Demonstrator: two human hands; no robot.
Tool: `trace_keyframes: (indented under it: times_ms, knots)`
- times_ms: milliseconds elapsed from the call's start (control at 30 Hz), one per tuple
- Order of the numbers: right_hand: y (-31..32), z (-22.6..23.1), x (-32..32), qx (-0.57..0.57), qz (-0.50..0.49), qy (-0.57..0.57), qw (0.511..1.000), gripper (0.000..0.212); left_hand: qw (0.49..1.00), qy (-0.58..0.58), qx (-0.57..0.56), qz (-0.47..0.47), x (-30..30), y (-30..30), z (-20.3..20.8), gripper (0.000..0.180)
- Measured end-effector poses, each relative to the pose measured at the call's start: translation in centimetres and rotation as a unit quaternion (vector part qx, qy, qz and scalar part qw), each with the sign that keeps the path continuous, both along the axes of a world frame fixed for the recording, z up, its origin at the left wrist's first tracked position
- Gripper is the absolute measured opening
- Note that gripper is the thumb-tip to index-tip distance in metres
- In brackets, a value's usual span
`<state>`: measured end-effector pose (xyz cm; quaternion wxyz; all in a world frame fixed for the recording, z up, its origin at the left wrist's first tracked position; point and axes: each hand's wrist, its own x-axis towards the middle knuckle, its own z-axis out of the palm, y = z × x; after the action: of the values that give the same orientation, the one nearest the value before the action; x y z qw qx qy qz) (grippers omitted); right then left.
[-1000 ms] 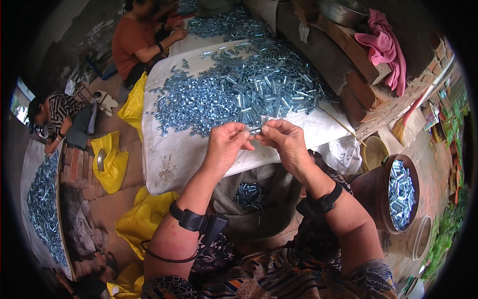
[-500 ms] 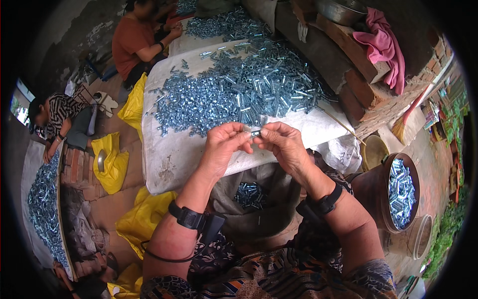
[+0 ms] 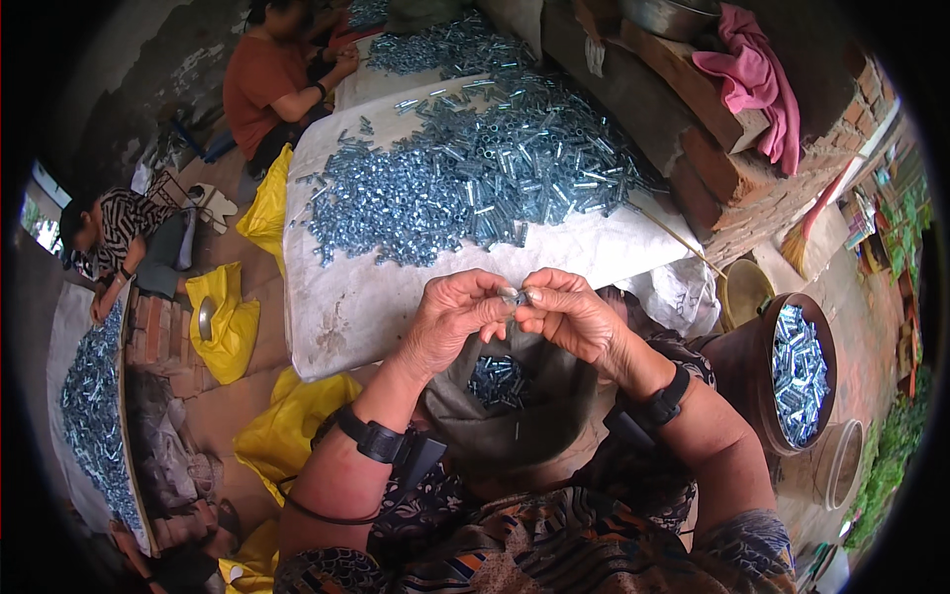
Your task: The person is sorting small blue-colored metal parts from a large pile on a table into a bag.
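Before me is a table covered with a white sheet [image 3: 346,317]. A heap of small, shiny nut-like metal pieces [image 3: 371,203] lies on its left part, merging with longer metal sleeves [image 3: 564,173] on the right. My left hand [image 3: 453,315] and my right hand [image 3: 576,315] meet just off the table's near edge. Both are closed in a pinch on one small metal sleeve [image 3: 520,297], mostly hidden by the fingertips. Below them, a tub lined with grey cloth [image 3: 460,406] holds several metal sleeves [image 3: 498,381].
At right stand a brown bucket [image 3: 737,396] full of metal sleeves and a pale bucket [image 3: 841,465]. Yellow bags [image 3: 223,337] lie on the left floor. Two people [image 3: 267,89] [image 3: 124,233] sit at other piles. A brick ledge [image 3: 712,178] carries a pink cloth [image 3: 757,79].
Both hands have come down and toward me, from over the table's edge to above the tub, with the metal sleeve still between the fingertips.
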<state>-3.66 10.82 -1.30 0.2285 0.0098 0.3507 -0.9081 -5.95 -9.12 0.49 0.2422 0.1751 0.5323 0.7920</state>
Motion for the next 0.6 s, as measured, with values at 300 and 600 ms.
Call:
trace_keyframes:
  times_ms: [300,600]
  knots:
    - [1.5,1.7,0.3,0.06,0.079,0.055,0.994,0.009,1.0,-0.006,-0.007,-0.019,0.9,0.1,0.9,0.008]
    - [2.0,0.4,-3.1,0.418,-0.041,0.188,0.888,0.02,0.942,0.113,-0.193,0.252,-4.7,-2.9,-0.3,0.012]
